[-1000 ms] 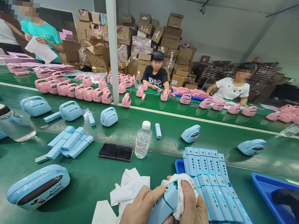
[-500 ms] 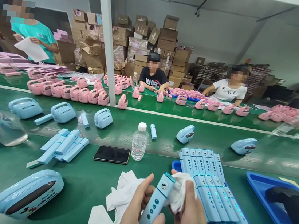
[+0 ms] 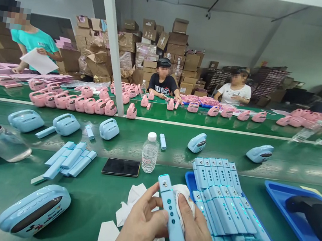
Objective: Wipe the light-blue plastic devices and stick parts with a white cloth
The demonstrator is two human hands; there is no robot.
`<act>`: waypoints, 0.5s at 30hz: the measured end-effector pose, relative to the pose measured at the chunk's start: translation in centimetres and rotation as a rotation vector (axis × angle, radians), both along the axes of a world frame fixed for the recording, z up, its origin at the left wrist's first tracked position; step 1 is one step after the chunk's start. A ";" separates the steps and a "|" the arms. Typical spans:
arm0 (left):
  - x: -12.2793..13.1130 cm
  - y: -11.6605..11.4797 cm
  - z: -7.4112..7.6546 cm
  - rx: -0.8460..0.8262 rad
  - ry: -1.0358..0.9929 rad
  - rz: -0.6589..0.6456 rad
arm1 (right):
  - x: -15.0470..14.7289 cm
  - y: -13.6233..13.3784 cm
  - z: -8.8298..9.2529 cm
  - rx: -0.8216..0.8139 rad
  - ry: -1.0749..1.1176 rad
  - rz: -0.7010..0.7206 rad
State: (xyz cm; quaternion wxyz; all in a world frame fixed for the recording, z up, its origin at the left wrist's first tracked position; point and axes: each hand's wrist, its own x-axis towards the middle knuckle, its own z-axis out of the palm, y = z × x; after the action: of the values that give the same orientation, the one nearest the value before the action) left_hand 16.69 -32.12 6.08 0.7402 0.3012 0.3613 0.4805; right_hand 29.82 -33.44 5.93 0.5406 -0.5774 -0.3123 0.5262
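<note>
- While the left hand (image 3: 139, 228) wraps its fingers around the lower half of a pale blue plastic stick (image 3: 171, 211), the right hand (image 3: 198, 240) presses a white cloth (image 3: 182, 202) against the stick's far side.
- The stick stands between the hands, its long axis tilted: the top end, edged with teal light, points up and away to the left, and the bottom end points down toward the right hand.
- Its face shows a small round cartoon badge near the top and a column of round buttons.
- The cloth is bunched and partly hidden behind the stick, and the right hand's fingertips are hard to make out.
- Just right of the hands, a blue tray (image 3: 188, 179) holds rows of similar sticks (image 3: 213, 194), cut off by the picture's lower edge.
- Left of the hands, crumpled white tissues (image 3: 125, 210) lie on the green desk (image 3: 90, 206).
- Ahead of the hands are a water bottle (image 3: 150, 152) and a black phone (image 3: 121, 167).
- Far right, a second blue tray (image 3: 277, 187) holds a dark object (image 3: 309, 211) that is hard to make out.
</note>
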 end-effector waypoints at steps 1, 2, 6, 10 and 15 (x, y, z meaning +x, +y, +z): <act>-0.1 0.3 0.3 -0.040 -0.035 0.004 | 0.0 -0.3 -0.4 0.004 -0.022 -0.020; -0.1 0.5 0.5 -0.077 -0.074 0.006 | 0.1 -0.5 -0.9 0.002 -0.053 -0.043; 0.1 1.0 0.6 -0.211 -0.163 0.145 | 0.8 -1.3 -3.2 0.002 -0.234 -0.135; 1.3 0.8 -0.5 -0.181 -0.155 0.319 | 0.0 -1.5 -4.4 0.407 -0.657 -0.002; 1.6 1.0 -1.8 -0.126 0.087 0.369 | 0.6 0.0 -5.4 0.655 -1.202 0.241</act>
State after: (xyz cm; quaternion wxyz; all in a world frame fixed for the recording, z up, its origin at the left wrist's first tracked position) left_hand 18.31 -31.15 4.31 0.6407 0.2034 0.4715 0.5708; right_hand 30.44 -33.49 0.51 0.3581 -0.5371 -0.7621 0.0502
